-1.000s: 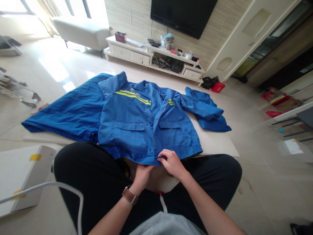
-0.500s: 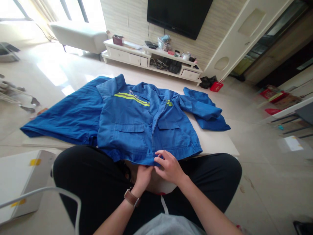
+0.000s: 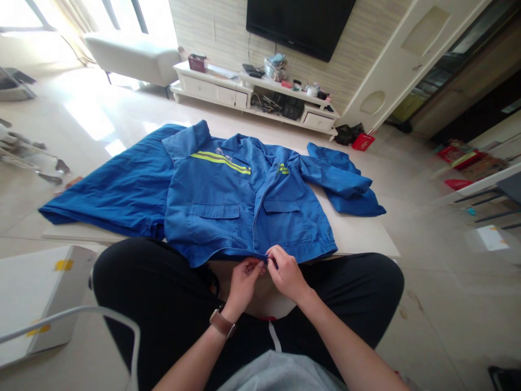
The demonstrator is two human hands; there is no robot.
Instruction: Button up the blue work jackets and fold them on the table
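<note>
A blue work jacket (image 3: 215, 190) with yellow reflective stripes and two flap pockets lies front side up before me, its hem toward my lap. My left hand (image 3: 245, 276), with a brown-strapped watch (image 3: 222, 323) on its wrist, pinches the hem near the bottom of the front placket. Close beside it, my right hand (image 3: 284, 270) has its fingers closed on the same hem. The lower edge is lifted slightly between them. Other blue cloth (image 3: 118, 182) lies at the left, and a folded blue piece (image 3: 354, 203) is partly under the sleeve at the right.
Under the clothes is a low pale table (image 3: 374, 239). My knees flank its near edge. A white box (image 3: 36, 293) and a grey curved tube (image 3: 101, 310) are at left. A white TV cabinet (image 3: 211, 92) with small items stands against the far wall.
Both hands have moved up slightly. My left hand has come out from under the hem and pinches its edge; the right fingers have closed on it. The hem is raised a little.
</note>
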